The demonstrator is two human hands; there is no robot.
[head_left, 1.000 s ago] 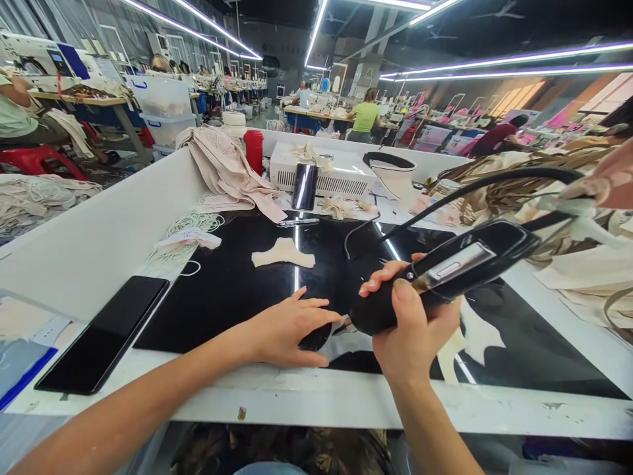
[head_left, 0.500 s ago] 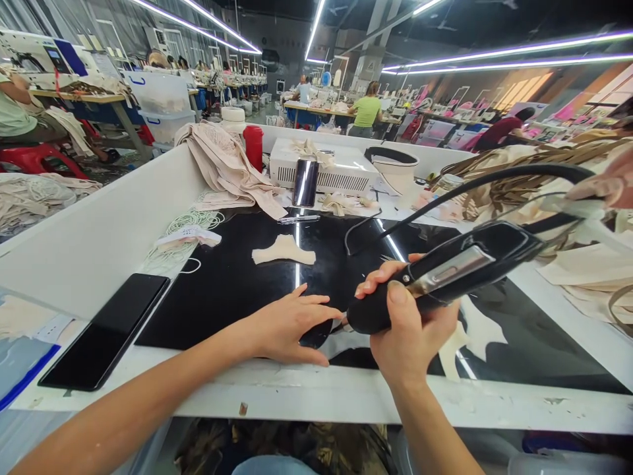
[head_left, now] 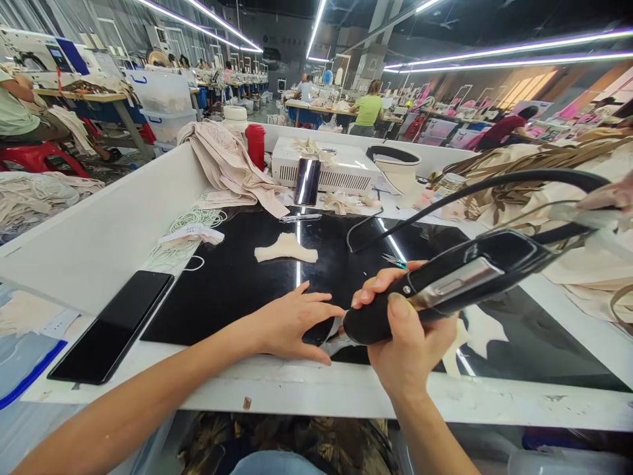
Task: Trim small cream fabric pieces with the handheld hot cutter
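Here, right hand gripping black tool, left hand flat

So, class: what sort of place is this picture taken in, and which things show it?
Most likely a garment factory floor. Cut fabric pieces lie on the black worktable, the right hand grips a corded handheld tool, and workers sit at long rows of tables behind.

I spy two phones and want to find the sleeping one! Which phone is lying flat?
The black phone at the table's near left edge lies flat, screen up. The other phone stands upright, leaning against the white machine at the back.
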